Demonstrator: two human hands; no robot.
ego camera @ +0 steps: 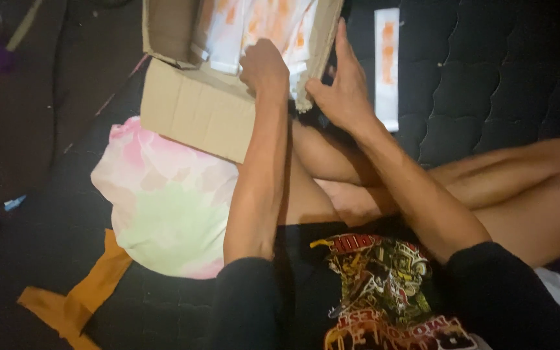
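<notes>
An open cardboard box (pixel 196 107) is seen at the far middle of the scene, resting partly on a pastel pillow (pixel 163 201) that lies on a dark quilted mattress (pixel 487 84). Inside the box, white packets with orange markings (pixel 260 26) are stacked. The left hand (pixel 265 68) is reached into the box from the near side, with its fingers curled down among the packets; what exactly is pinched cannot be told, since the fingertips are hidden. The right hand (pixel 345 87) is placed on the right wall of the box, its fingers spread and extended upward along the cardboard edge, with the thumb pressed against the torn corner. One more white and orange packet (pixel 387 68) is laid flat on the mattress just right of the box, apart from both hands. Bare crossed legs (pixel 487 188) are seen to the right, and an orange cloth (pixel 79 295) is spread at the near left.
</notes>
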